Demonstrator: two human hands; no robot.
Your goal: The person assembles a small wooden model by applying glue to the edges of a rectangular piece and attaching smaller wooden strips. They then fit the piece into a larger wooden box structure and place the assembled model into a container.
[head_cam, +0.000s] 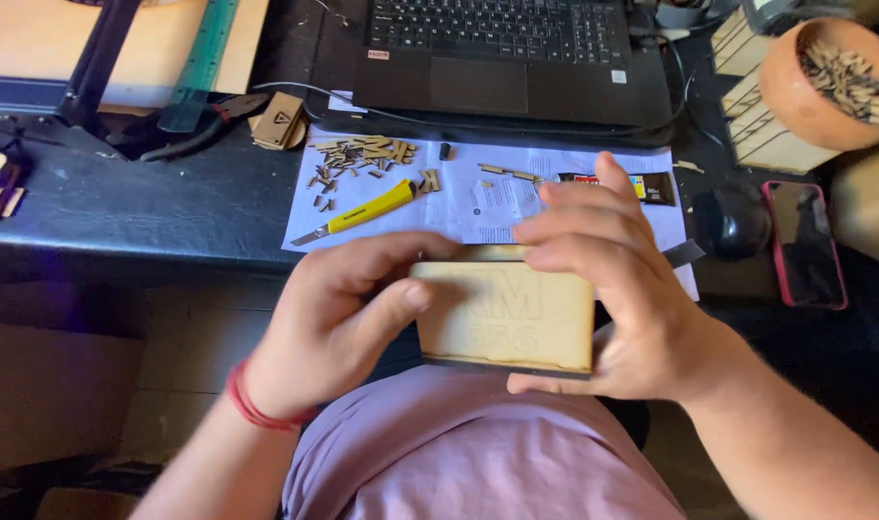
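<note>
A person's left hand (338, 323) and right hand (618, 289) grasp a pale wooden box (505, 313) from both sides, fingers curled over its edges, above the lap just before a dark desk (141, 217) bearing a yellow knife (362, 212), papers (478, 197) and a laptop (502, 58).

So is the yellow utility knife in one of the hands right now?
No, the yellow utility knife lies on the white paper sheet while both hands hold the wooden panel.

The dark desk (151, 207) lies bare at the left. Farther in, a yellow knife (362, 212), wood scraps (358, 159) and laptop (497, 58) block; mouse (733, 221) and phone (805, 241) crowd the right.
</note>
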